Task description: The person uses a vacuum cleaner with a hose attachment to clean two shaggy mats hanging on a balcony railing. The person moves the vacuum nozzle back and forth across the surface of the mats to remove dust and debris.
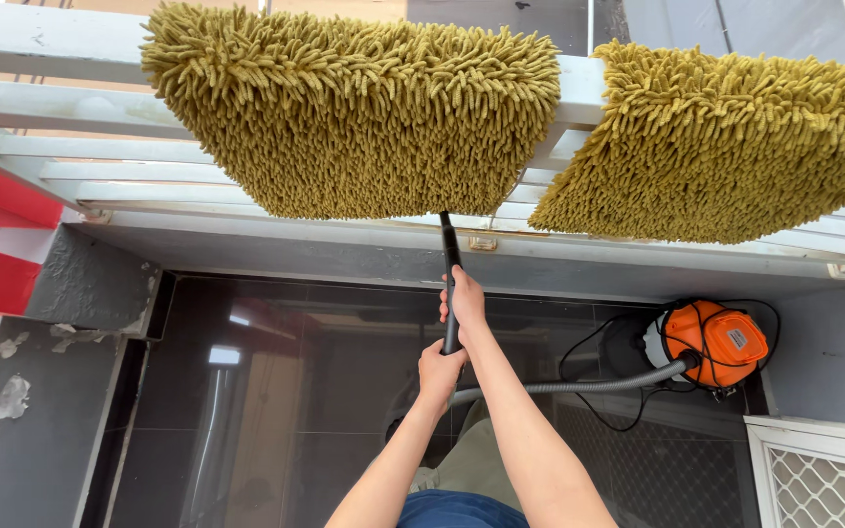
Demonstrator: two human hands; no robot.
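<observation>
Setting: outdoor part of a home, a balcony or porch. White railing (70, 108) across the top of the frame, with two shaggy mustard-yellow mats (354, 108) draped over it. Glossy dark tiled floor (276, 391) below. Orange canister vacuum cleaner (711, 342) at right centre. White grille (823, 479) at lower right. Peeling grey wall (12, 440) at lower left.

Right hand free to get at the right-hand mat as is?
Probably not. The right hand is wrapped round the black vacuum wand, as is the left hand, and the wand's tip is at the left mat. The right mat hangs unobstructed off to the side.
</observation>
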